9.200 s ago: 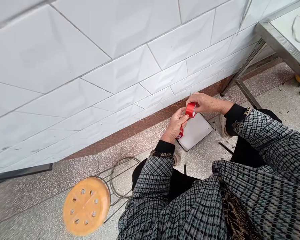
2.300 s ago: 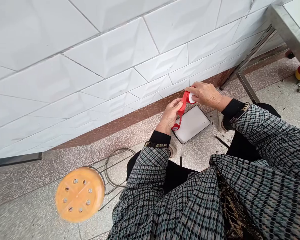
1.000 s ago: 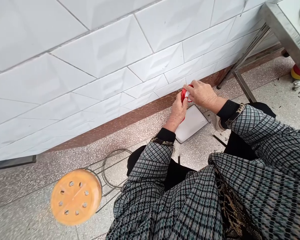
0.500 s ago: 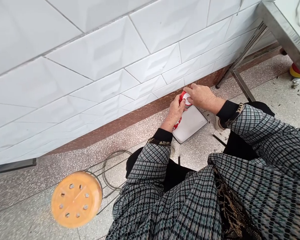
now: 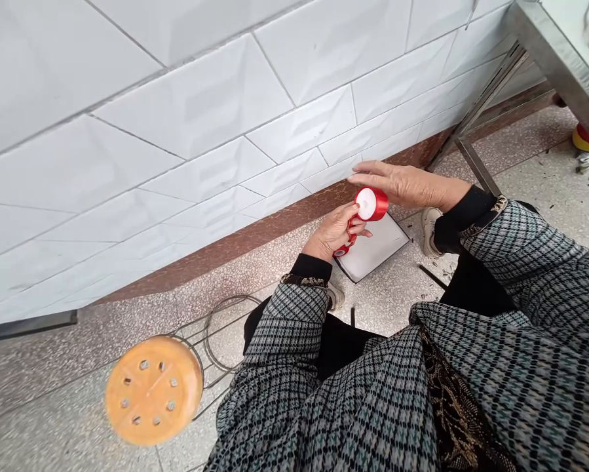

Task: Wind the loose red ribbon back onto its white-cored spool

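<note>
My left hand [image 5: 334, 231] is closed on a roll of red ribbon [image 5: 380, 204] with a white core, the thumb at its near end. Just above and to the right of the roll, my right hand [image 5: 409, 185] has its fingers stretched out, and I see nothing in it. Below the hands a flat white panel with dark edges [image 5: 375, 252], perhaps a shallow tray, lies on the floor. A smaller red roll-like piece [image 5: 342, 251] shows at its left corner, partly hidden by my left hand.
An orange stool [image 5: 151, 393] with holes in its seat lies tipped over on the left. White wall tiles [image 5: 269, 151] rise ahead. A metal-framed table [image 5: 564, 56] stands at the upper right. Dark scraps and a dark stick [image 5: 432, 276] lie on the speckled floor.
My right hand has come off the ribbon roll, moving right, and its fingers have straightened. The roll has turned in my left hand, so its red side shows.
</note>
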A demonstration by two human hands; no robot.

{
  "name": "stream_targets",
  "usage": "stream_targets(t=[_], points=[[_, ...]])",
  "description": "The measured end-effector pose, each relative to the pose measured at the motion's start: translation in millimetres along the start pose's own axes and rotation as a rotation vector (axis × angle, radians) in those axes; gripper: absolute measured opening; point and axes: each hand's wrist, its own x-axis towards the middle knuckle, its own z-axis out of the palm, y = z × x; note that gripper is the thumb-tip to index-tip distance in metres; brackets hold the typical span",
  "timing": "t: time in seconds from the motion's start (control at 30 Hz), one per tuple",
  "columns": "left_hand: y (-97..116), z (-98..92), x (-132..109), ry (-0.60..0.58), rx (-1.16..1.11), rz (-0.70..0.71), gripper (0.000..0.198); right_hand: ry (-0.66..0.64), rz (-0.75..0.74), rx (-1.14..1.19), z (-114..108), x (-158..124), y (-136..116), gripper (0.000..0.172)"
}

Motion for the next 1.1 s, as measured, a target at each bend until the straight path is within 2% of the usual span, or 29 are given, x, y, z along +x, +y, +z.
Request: stream_targets(t=[0.13,0.23,0.33,0.4,0.5,0.57,0.63,0.7,0.83,0.93,1.1], points=[[-2,-1.0,-3,-0.037,-0.032,-0.083,0.035,-0.103,-0.054,0.152,2,0,-7,0.057],[-1,-1.5,-5,-0.062,-0.03,-0.144,0.036,-0.116,-0.143,0.241,6,1,-5,0.038],[1,-1.3,-5,-0.104,-0.023,-0.181,0.044,-0.089,-0.218,0.263,9,2,-1,0.034],[2,-0.6,-4,-0.119,-0.008,-0.194,0.05,-0.085,-0.211,0.257,10,3,-1,0.035],[4,-1.1,-2,-0.122,0.033,-0.177,0.057,-0.094,-0.137,0.228,8,4,-2,0.033],[5,-4.9,-1,-0.096,0.09,-0.143,0.061,-0.087,-0.037,0.193,6,5,0,0.031],[5,-12.3,1,-0.046,0.191,-0.098,0.056,-0.059,0.089,0.15,3,6,4,0.03],[5,-22.0,3,-0.003,0.338,-0.046,0.045,-0.028,0.211,0.12,1,8,10,0.028],[-1,-38.7,9,0.024,0.816,-0.007,0.04,0.016,0.387,0.109,-4,9,20,0.017],[-9,-44.8,15,0.124,1.043,-0.026,0.039,0.075,0.473,0.081,-8,7,25,0.017],[-21,-44.4,23,0.359,1.084,-0.019,0.041,0.105,0.541,0.099,-11,6,25,0.025]])
